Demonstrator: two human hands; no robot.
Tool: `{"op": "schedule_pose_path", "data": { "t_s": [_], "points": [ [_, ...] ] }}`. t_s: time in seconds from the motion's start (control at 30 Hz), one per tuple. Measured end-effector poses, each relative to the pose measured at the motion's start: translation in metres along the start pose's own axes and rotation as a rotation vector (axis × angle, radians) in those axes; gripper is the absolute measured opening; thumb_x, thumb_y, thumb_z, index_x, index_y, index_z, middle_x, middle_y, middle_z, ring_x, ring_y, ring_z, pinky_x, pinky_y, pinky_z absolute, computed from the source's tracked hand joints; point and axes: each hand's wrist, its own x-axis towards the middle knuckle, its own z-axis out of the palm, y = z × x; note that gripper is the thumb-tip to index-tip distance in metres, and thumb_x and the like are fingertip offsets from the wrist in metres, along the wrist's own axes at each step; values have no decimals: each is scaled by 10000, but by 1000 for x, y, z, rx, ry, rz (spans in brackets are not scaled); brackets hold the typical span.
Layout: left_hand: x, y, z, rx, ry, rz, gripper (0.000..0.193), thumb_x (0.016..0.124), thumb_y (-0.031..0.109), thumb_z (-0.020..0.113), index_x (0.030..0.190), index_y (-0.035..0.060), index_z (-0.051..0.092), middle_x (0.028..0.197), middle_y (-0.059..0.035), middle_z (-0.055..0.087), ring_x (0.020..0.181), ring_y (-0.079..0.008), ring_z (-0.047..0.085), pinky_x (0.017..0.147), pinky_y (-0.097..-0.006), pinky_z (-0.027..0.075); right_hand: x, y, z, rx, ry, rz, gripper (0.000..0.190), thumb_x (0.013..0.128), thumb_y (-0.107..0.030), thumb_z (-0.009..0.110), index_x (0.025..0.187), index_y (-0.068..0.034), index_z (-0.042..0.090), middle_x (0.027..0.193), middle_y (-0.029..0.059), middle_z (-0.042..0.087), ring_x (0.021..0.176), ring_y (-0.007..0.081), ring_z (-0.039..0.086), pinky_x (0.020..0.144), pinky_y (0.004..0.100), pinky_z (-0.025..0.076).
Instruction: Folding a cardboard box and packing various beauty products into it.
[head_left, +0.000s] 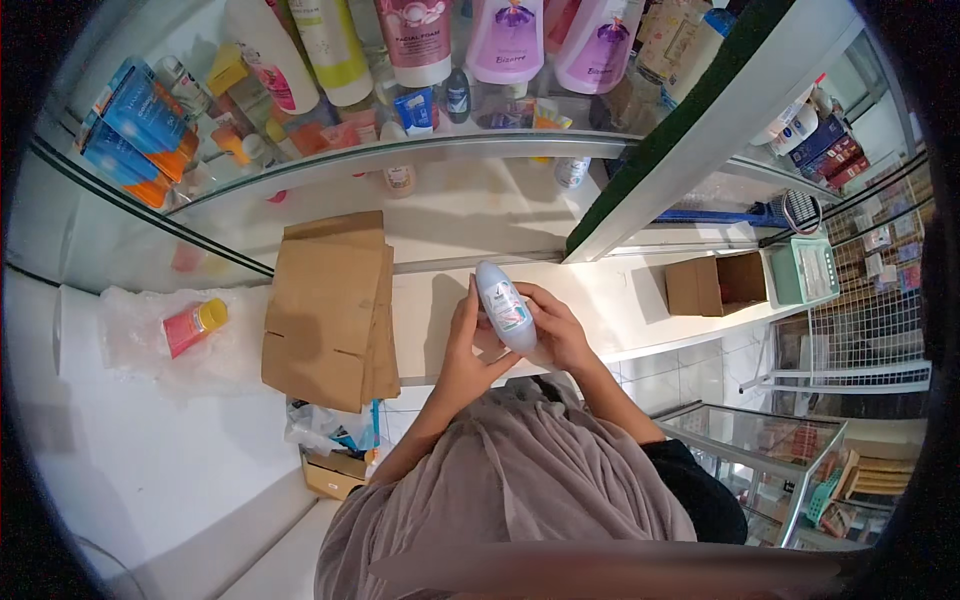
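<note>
A pale blue roll-on deodorant bottle (504, 304) with a printed label is held between my two hands over the white counter (427, 300). My left hand (470, 345) grips it from the left, its index finger raised along the bottle and its thumb near the lower end. On the other side, my right hand (553, 324) has its fingers on the bottle's right edge. Flattened brown cardboard (322, 307) lies stacked to the left of my hands. Farther left, a pink tube with a yellow cap (193, 327) rests on clear bubble wrap (135, 352).
Ahead stands a glass display shelf (420, 146) with bottles, tubes and blue-orange packs (146, 120). A slanted metal frame post (675, 142) is at the right. Beyond it sit an open cardboard box (694, 286) and a mint-green basket (806, 271). A glass cabinet (757, 435) stands at the lower right.
</note>
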Motion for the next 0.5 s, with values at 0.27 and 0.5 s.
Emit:
{"op": "schedule_pose_path", "data": {
  "t_s": [0.27, 0.5],
  "points": [
    [3, 6, -2, -92, -28, -50, 1092, 727, 40, 809, 1565, 36, 109, 1326, -158, 499, 1141, -245, 536, 954, -361, 452, 3, 1, 0, 25, -16, -11, 532, 1011, -281, 483, 1428, 30, 369, 1330, 189, 547, 1199, 282, 575, 1002, 378, 466],
    [2, 5, -2, -103, -5, -42, 1088, 724, 36, 808, 1566, 38, 118, 1321, -147, 513, 1121, -232, 539, 953, -356, 448, 3, 3, -1, 80, -17, 35, 453, 1033, -204, 438, 1430, 12, 396, 1370, 140, 521, 1251, 221, 511, 1061, 335, 391]
  ]
}}
